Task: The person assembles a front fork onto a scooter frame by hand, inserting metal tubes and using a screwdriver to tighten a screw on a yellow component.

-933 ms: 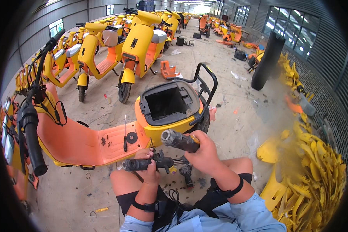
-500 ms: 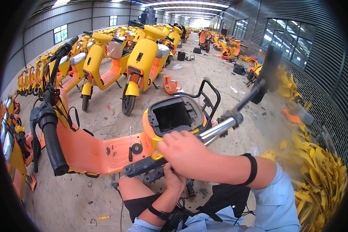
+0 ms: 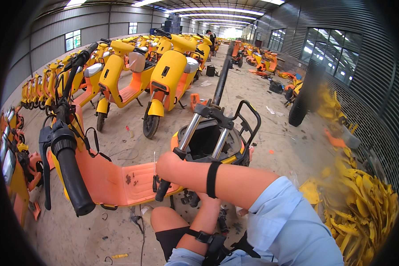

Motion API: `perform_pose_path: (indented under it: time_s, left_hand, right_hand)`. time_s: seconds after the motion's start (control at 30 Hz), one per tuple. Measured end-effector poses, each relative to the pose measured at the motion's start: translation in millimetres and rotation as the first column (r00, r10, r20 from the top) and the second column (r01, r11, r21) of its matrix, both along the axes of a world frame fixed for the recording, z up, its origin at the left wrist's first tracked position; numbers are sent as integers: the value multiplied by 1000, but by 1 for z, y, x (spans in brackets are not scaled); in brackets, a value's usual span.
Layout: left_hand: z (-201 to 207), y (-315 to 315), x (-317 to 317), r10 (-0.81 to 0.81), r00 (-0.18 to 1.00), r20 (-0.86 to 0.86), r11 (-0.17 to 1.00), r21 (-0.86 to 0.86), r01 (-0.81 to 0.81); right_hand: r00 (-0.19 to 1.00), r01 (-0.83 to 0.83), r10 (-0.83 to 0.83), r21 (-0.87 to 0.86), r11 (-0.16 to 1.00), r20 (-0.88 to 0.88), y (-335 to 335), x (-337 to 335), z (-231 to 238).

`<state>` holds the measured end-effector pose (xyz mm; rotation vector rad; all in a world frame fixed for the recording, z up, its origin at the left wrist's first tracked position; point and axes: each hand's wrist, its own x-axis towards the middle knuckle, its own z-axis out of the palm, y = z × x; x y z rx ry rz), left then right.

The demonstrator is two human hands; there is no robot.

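Note:
A scooter front fork (image 3: 191, 133), with two chrome legs, dark lower tubes and a long black steering stem, leans over the seat opening (image 3: 199, 144) of a yellow and orange scooter. Its stem points up and away from me. My right hand (image 3: 169, 166) is closed around the dark lower part of the left fork leg. Under my right forearm, my left hand (image 3: 207, 200) is at the lower end of the other leg; its fingers are mostly hidden. A screwdriver (image 3: 154, 181) lies on the orange footboard (image 3: 135, 181) beside my right hand.
The scooter's handlebar grip (image 3: 73, 177) rises at the near left, and a black rear rack (image 3: 252, 117) stands beyond the seat opening. Rows of yellow scooters (image 3: 168, 71) fill the left. Yellow panels (image 3: 363, 199) are piled at the right. A person (image 3: 211, 40) stands far back.
The fork has swung: its stem pointed right and now points up and away. My right hand has moved left with it. The view has shifted slightly.

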<state>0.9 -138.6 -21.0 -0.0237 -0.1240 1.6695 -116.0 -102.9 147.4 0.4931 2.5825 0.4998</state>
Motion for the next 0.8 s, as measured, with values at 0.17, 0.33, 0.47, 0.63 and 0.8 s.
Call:
perform_pose_path:
  time_s: [0.17, 0.33, 0.47, 0.63, 0.8]
  left_hand:
    - [22, 24, 37, -162, 980, 114, 987, -1, 164]
    - [34, 38, 55, -207, 954, 216, 976, -22, 216]
    - [43, 44, 62, -214, 948, 236, 972, -49, 232]
    - [52, 51, 73, -210, 946, 247, 968, -83, 236]
    - [58, 53, 88, -195, 944, 266, 966, -113, 232]
  right_hand:
    - [982, 9, -13, 24, 1000, 190, 28, -1, -29]
    - [977, -60, 59, -2, 998, 207, 55, 21, -60]
    - [969, -68, 62, 16, 998, 238, 68, 34, -73]
    - [986, -142, 138, 39, 989, 93, 80, 56, -59]
    - [816, -178, 96, -89, 980, -570, 60, 115, -34]
